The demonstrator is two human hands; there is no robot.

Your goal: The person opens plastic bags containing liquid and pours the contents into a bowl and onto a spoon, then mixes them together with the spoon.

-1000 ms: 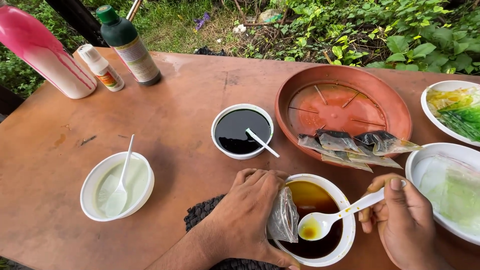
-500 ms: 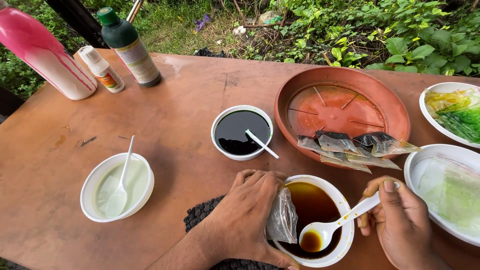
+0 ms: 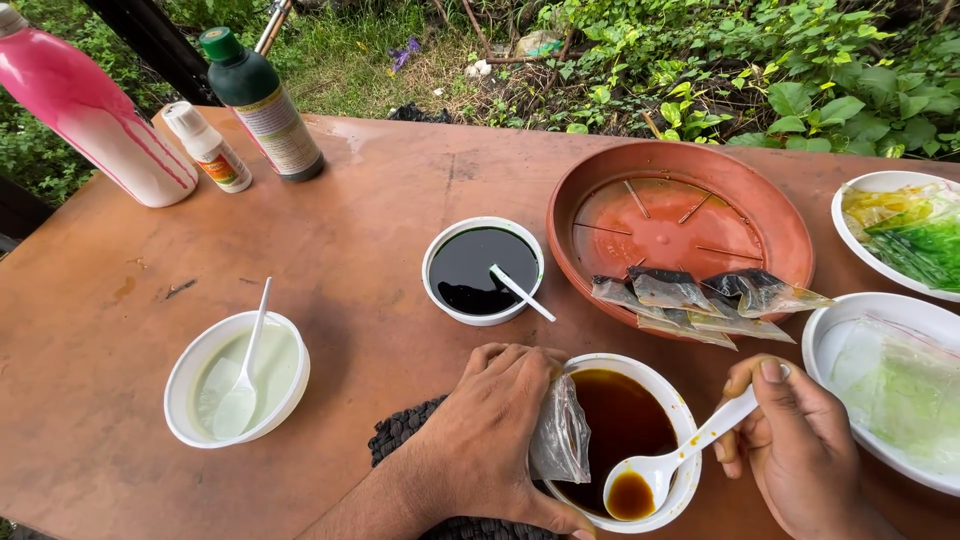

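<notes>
Down at the six o'clock edge of the counter [image 3: 380,250], both hands work over one white bowl of brown liquid [image 3: 625,420]. The left hand [image 3: 490,430] is closed around a small clear plastic bag [image 3: 562,435], pinching it against the bowl's nine o'clock rim so that it hangs upright. The right hand [image 3: 795,440] grips the handle of a white plastic spoon [image 3: 665,465], whose long axis runs from the fingers at about two o'clock down to its scoop at about eight o'clock. The scoop carries brown liquid and sits over the bowl's six o'clock rim, just beside the bag and to its four o'clock side. So the bag's mouth lies toward ten o'clock from the loaded scoop, a short way off; whether the mouth is held wide cannot be told. At twelve o'clock from the bowl stands a terracotta saucer [image 3: 690,170] with filled bags [image 3: 700,295] on its near rim, and at eleven o'clock a bowl of dark liquid [image 3: 483,270].
</notes>
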